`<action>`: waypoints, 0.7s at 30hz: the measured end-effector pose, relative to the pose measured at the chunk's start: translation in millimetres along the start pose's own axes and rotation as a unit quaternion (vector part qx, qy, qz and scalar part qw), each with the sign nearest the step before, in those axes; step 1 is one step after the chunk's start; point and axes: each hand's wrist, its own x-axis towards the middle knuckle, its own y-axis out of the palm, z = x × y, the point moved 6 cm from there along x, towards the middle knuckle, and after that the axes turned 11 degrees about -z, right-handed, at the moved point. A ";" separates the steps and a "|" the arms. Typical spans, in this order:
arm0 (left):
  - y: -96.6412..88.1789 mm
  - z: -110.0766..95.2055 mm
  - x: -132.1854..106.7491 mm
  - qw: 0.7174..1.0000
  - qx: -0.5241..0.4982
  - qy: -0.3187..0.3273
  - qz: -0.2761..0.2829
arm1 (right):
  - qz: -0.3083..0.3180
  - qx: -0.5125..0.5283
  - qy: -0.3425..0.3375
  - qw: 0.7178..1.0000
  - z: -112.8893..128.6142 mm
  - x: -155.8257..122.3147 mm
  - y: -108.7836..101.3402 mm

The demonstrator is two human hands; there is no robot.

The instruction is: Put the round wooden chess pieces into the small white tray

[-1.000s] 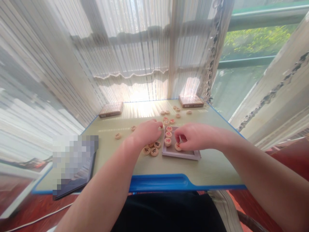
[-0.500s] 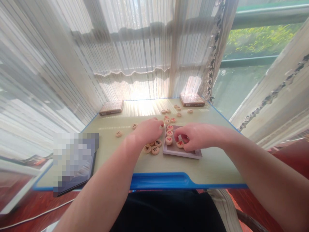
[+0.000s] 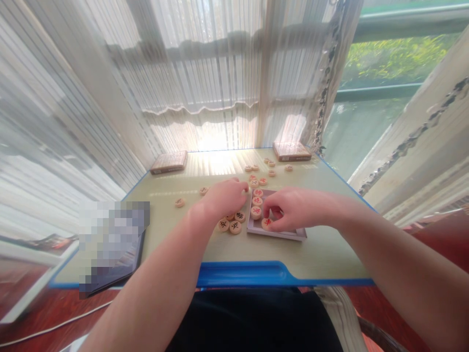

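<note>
My right hand (image 3: 293, 209) is over a shallow open box (image 3: 289, 233), its thumb and fingers closed on a round wooden Chinese chess piece (image 3: 267, 224) with a red character, low in the box. Along the box's left wall stand several more red-marked pieces (image 3: 257, 201) in a column. My left hand (image 3: 229, 195) hovers or rests by the box's upper left corner with curled fingers; what they hold, if anything, is hidden. Just below that hand, several black-marked pieces (image 3: 235, 227) lie together on the table, partly covered by it.
Beyond the box, loose pieces (image 3: 271, 173) are scattered on the blue-edged table (image 3: 176, 234). Two more black-marked pieces (image 3: 179, 202) lie to the left. Flat boxes stand at the back left (image 3: 169, 162) and back right (image 3: 292, 151). A blurred-out tablet-like device (image 3: 141, 244) lies at the left edge.
My right hand has shifted slightly left within the box, sliding the red-marked piece left and a little nearer to me. The left hand has stayed about where it was.
</note>
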 end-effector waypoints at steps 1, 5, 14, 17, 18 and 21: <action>-0.2 -0.1 0.0 1.000 0.000 0.001 -0.001 | 0.004 0.002 0.000 1.000 -0.6 -0.1 0.1; -0.2 -0.4 -0.5 1.000 0.001 0.001 0.002 | 0.022 -0.002 0.028 0.999 -7.8 -0.2 1.0; -0.7 -2.7 -1.8 1.000 0.017 0.004 0.020 | -0.022 -0.016 0.007 1.000 -6.2 5.9 6.5; -0.5 -3.7 -2.3 0.999 0.022 0.007 0.025 | -0.027 -0.021 0.005 0.999 -7.2 6.7 6.0; -0.5 -4.2 -2.5 0.999 0.023 0.009 0.027 | -0.027 -0.022 0.008 0.999 -7.8 6.9 6.0; -0.1 -5.5 -3.4 0.999 0.029 0.013 0.037 | -0.019 -0.018 0.017 1.000 -8.8 7.8 7.3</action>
